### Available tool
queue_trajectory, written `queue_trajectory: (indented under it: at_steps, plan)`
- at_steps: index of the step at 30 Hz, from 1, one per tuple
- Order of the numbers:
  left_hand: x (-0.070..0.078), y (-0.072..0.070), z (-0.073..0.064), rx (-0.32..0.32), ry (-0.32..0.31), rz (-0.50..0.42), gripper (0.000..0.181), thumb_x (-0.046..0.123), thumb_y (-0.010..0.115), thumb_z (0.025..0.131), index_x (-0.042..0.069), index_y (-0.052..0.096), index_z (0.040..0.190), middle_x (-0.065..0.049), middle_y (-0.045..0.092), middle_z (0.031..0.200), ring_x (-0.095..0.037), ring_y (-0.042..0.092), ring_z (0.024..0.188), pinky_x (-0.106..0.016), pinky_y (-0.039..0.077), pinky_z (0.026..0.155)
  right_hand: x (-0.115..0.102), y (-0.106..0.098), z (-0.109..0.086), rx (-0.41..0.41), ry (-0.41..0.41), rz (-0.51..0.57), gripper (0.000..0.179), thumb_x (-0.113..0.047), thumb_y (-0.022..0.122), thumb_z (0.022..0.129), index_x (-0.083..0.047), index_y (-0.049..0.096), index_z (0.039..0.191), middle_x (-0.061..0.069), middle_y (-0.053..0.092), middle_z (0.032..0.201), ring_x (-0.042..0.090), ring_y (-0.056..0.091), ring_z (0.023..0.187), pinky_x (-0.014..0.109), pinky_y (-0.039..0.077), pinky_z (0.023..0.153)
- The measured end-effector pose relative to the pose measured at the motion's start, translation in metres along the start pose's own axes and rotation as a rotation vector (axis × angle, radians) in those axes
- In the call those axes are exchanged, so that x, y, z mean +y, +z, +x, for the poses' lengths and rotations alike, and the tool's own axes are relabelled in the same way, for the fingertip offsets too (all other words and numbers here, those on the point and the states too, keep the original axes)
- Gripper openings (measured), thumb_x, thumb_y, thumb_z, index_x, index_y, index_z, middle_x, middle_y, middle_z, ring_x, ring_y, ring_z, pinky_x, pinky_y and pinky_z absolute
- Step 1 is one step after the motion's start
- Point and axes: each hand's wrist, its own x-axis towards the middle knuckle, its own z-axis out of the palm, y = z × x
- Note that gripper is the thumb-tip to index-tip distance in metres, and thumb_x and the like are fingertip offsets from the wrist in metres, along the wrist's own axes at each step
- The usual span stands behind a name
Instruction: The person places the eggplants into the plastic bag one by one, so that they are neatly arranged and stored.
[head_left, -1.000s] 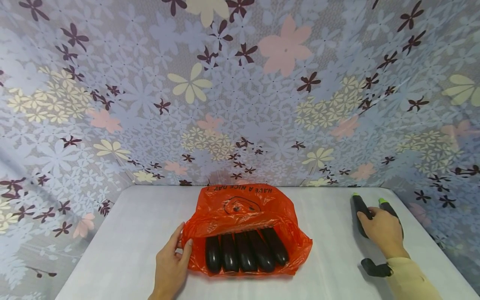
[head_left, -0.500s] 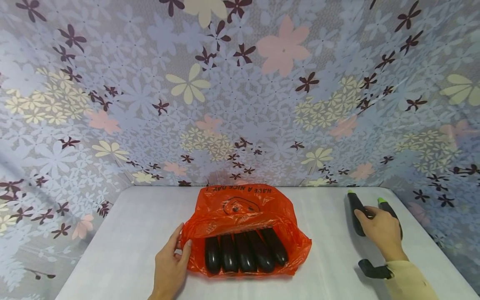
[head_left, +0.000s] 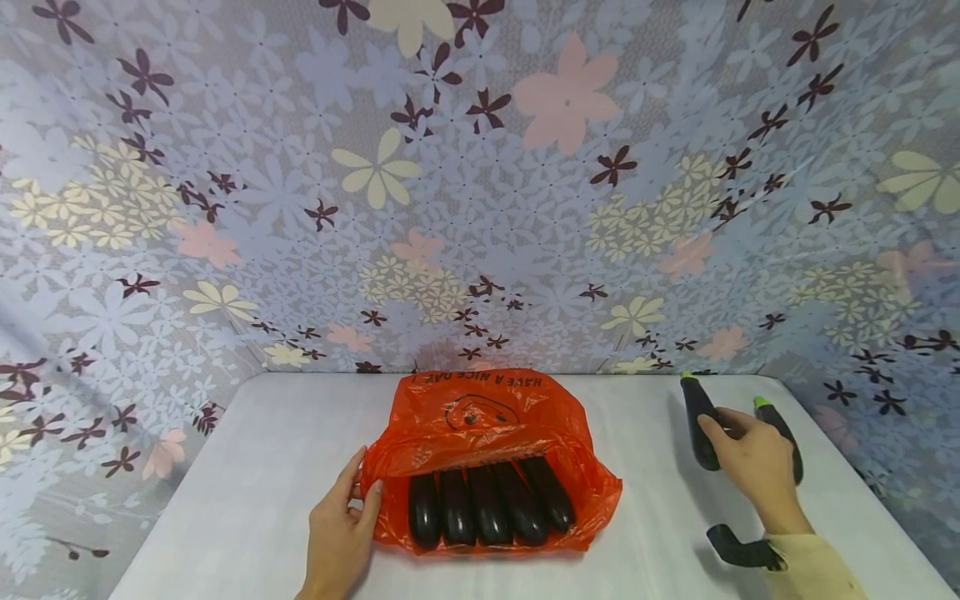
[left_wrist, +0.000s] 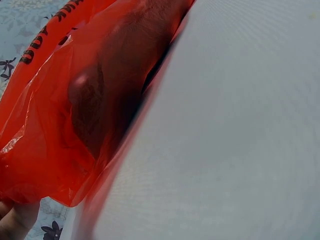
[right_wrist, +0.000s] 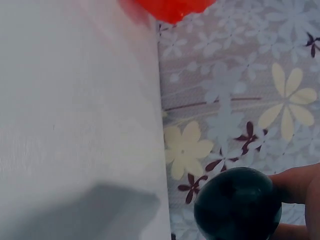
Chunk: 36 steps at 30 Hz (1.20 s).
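A red plastic bag (head_left: 495, 398) with black print lies on the white table, its mouth facing me. Several dark eggplants (head_left: 491, 507) lie side by side inside it. My left hand (head_left: 339, 529) pinches the bag's left edge; in the left wrist view, fingers (left_wrist: 20, 220) meet the bag's corner. At the table's right side, my right hand (head_left: 757, 467) grips a dark eggplant (head_left: 696, 417) with a green tip, thumb on its near side. This eggplant appears raised, with a shadow beneath. Another eggplant (head_left: 782, 423) lies just beyond the right hand, partly hidden by it.
The white table (head_left: 285, 450) carries everything. A floral-patterned cloth (head_left: 480, 208) rises behind the table and along both sides. A black wrist-worn device (head_left: 738, 550) sits at the right sleeve (head_left: 813, 567).
My right hand has moved left with the eggplant, widening the gap between it and the other eggplant. The left hand and the bag have stayed nearly still.
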Motion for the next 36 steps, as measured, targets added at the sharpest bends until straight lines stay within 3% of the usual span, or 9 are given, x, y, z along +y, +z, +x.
queue_trajectory:
  at_steps: [8,19,26,36]
  plan:
    - [-0.002,0.001,0.000,0.021,0.021,-0.019,0.054,0.007,0.072,0.092,0.007,0.055,0.143,0.001,0.066,0.084,-0.005,0.056,0.068,-0.022,0.052,0.053,-0.015,-0.001,-0.008,-0.016,0.064,0.031,0.058,-0.040,0.056,0.101,0.008,0.057,0.134,0.033,0.064,0.118,0.050,0.057,0.109,0.068,0.027,0.101]
    - [-0.001,0.000,-0.001,0.006,0.010,-0.008,0.054,0.008,0.072,0.093,0.007,0.054,0.144,0.001,0.066,0.086,-0.006,0.055,0.069,-0.021,0.052,0.055,-0.031,-0.006,-0.024,0.033,0.011,0.086,0.057,-0.040,0.056,0.101,0.007,0.059,0.133,0.032,0.066,0.115,0.050,0.060,0.106,0.069,0.021,0.104]
    - [-0.004,0.001,0.000,0.035,0.072,-0.022,0.053,0.007,0.072,0.093,0.005,0.055,0.142,0.001,0.066,0.084,-0.004,0.056,0.070,-0.018,0.051,0.054,-0.042,-0.006,-0.034,0.081,-0.006,0.121,0.054,-0.038,0.059,0.100,0.007,0.062,0.131,0.032,0.066,0.115,0.048,0.065,0.102,0.061,0.047,0.090]
    - [-0.003,0.001,0.000,0.045,0.104,-0.030,0.051,0.007,0.071,0.093,0.005,0.055,0.142,0.002,0.066,0.084,-0.004,0.056,0.070,-0.016,0.050,0.054,-0.054,-0.009,-0.044,0.076,0.005,0.160,0.055,-0.040,0.058,0.100,0.006,0.062,0.132,0.031,0.066,0.118,0.047,0.065,0.104,0.059,0.053,0.086]
